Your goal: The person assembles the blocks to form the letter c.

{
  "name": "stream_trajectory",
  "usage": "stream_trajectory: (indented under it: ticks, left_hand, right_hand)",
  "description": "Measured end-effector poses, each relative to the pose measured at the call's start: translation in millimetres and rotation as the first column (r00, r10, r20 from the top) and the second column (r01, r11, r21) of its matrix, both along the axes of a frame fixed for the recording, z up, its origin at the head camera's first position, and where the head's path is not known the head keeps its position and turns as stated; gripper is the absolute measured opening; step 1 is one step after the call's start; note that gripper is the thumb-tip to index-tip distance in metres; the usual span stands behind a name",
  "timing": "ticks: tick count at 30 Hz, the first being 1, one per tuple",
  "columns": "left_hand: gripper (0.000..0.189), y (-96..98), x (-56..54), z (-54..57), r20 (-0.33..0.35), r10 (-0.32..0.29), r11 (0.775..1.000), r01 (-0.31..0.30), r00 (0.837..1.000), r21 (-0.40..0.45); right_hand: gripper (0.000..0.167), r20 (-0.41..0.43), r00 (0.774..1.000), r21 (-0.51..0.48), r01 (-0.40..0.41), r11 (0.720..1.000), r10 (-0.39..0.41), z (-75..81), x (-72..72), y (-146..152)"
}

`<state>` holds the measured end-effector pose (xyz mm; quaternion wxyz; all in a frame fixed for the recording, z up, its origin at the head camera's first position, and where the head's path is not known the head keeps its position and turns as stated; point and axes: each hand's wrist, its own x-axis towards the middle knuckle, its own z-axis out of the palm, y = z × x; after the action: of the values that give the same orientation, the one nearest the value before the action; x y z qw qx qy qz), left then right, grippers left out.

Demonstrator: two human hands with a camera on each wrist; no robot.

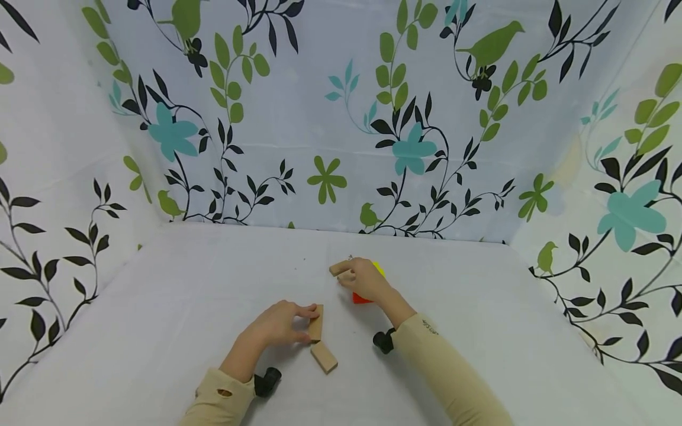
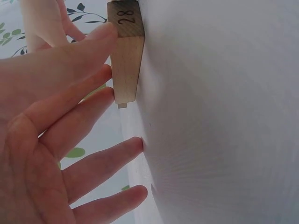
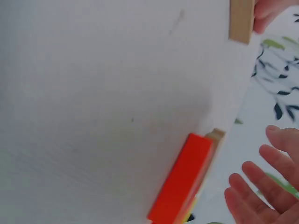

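Observation:
My left hand (image 1: 279,324) touches a small wooden block (image 1: 317,324) lying on the white surface. In the left wrist view the block's end (image 2: 127,22) carries the number 28; the thumb is at its corner, two fingertips along its side, and the other fingers are spread. A second wooden block (image 1: 324,357) lies at an angle off its near end. Farther out, my right hand (image 1: 367,279) hovers over a red block (image 1: 362,298), a yellow piece (image 1: 379,268) and a wooden block (image 1: 341,268), partly covering them. The right wrist view shows its fingers (image 3: 261,186) spread beside the red block.
White cloth (image 1: 160,325) covers the tabletop. A hanging cloth (image 1: 288,118) printed with leaves and birds rises behind it and along both sides. Black wrist cameras (image 1: 267,381) sit below both hands.

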<state>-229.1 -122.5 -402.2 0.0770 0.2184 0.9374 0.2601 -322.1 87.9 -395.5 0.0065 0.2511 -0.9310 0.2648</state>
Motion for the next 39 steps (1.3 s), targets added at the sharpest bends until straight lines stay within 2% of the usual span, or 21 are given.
stream_trajectory:
  ticks: [5, 10, 15, 17, 22, 30, 39]
  left_hand:
    - [0.047, -0.3, 0.9, -0.8, 0.003, 0.012, 1.0, -0.012, 1.0, -0.007]
    - [0.047, -0.2, 0.9, 0.3, -0.004, 0.001, 1.0, -0.001, 1.0, 0.0]
    - [0.047, 0.1, 1.2, 2.0, -0.006, 0.003, 1.0, -0.003, 1.0, -0.004]
    - [0.047, 0.0, 0.9, 2.0, -0.007, 0.003, 1.0, -0.003, 1.0, -0.007]
    - [0.047, -1.0, 0.5, 0.9, -0.018, -0.006, 1.0, 0.006, 1.0, 0.001]
    - [0.047, -0.9, 1.4, 1.2, -0.02, -0.007, 1.0, 0.007, 1.0, 0.011]
    - [0.046, 0.7, 3.8, 3.6, -0.009, 0.008, 1.0, -0.008, 1.0, -0.007]
  right_hand:
    - [0.033, -0.003, 1.0, 0.014, 0.003, 1.0, -0.003, -7.6, -16.3, -2.0]
    - [0.03, 0.01, 1.0, 0.039, -0.024, 0.999, 0.024, -13.0, -24.0, -6.7]
    - [0.034, 0.019, 0.999, 0.149, -0.04, 0.988, 0.038, -16.5, -27.6, -11.4]
    - [0.036, 0.03, 0.999, 0.193, -0.029, 0.981, 0.024, -15.7, -27.6, -12.8]
    - [0.034, 0.069, 0.998, 0.197, -0.003, 0.98, -0.01, -11.6, -26.5, -16.4]
    - [0.029, 0.06, 0.998, 0.225, -0.048, 0.973, 0.036, -7.1, -23.7, -21.1]
    - [0.03, 0.143, 0.99, 0.229, -0.045, 0.972, 0.012, 1.4, -12.2, -26.2]
